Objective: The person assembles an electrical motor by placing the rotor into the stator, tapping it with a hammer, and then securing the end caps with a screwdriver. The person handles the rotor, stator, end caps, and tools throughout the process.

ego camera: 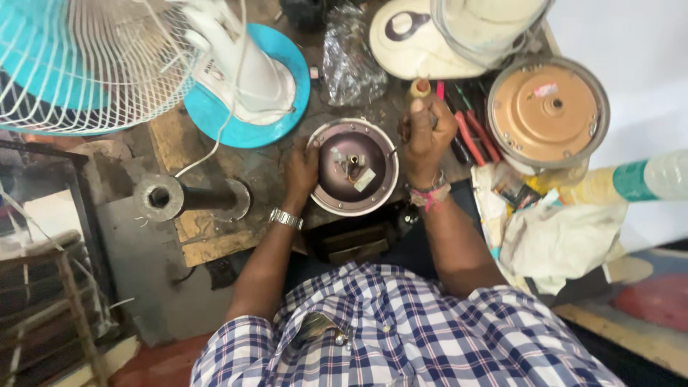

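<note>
A round metal appliance base (356, 166) lies upside down on the workbench, its dark inside showing wires and small parts at the middle. My left hand (302, 169) grips its left rim, a metal watch on that wrist. My right hand (426, 132) is closed around a screwdriver (418, 89) with a pale handle and red cap. Its shaft points down toward the base's right rim, though the tip is hard to make out.
A table fan (86, 64) with a white grille and blue round base (276, 107) stands at the back left. A metal pipe stand (161, 197) lies left. Red-handled tools (473, 136), a copper-coloured round plate (548, 107), a white appliance (430, 36), a crumpled plastic bag (347, 61) and cloths (552, 236) crowd the right.
</note>
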